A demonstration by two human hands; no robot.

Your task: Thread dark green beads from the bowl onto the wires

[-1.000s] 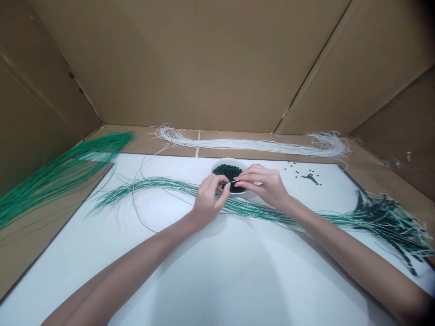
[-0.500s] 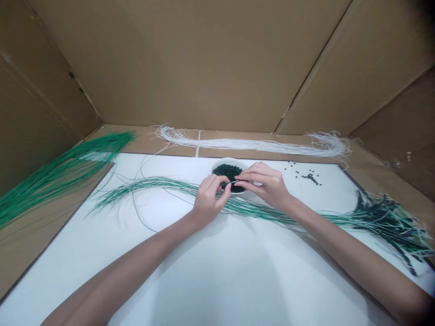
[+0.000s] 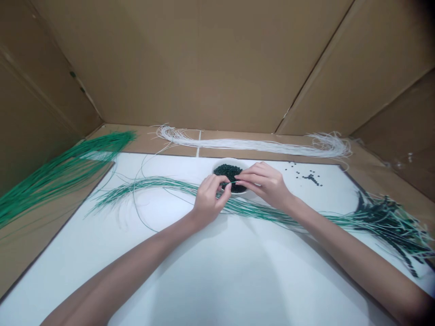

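Observation:
A white bowl (image 3: 217, 163) full of dark green beads (image 3: 228, 173) stands near the back of the white table. Just over its front rim, my left hand (image 3: 210, 195) is closed in a pinch on a thin cord (image 3: 232, 182). The same cord runs across to my right hand (image 3: 263, 183), whose thumb and fingertips pinch its other visible part. Whether a bead sits between the fingertips is too small to tell. Beneath both hands lies a long bundle of green cords (image 3: 173, 183), its right end carrying dark beaded strands (image 3: 384, 215).
Loose dark beads (image 3: 311, 178) are scattered to the right of the bowl. Along the back edge lies a bundle of white cords (image 3: 251, 145). More green cords (image 3: 68, 167) hang over the left side. Brown cardboard walls (image 3: 204, 63) enclose the table.
Both hands keep nearly the same place over the bowl. The fingertips have barely shifted, and the view has moved very slightly.

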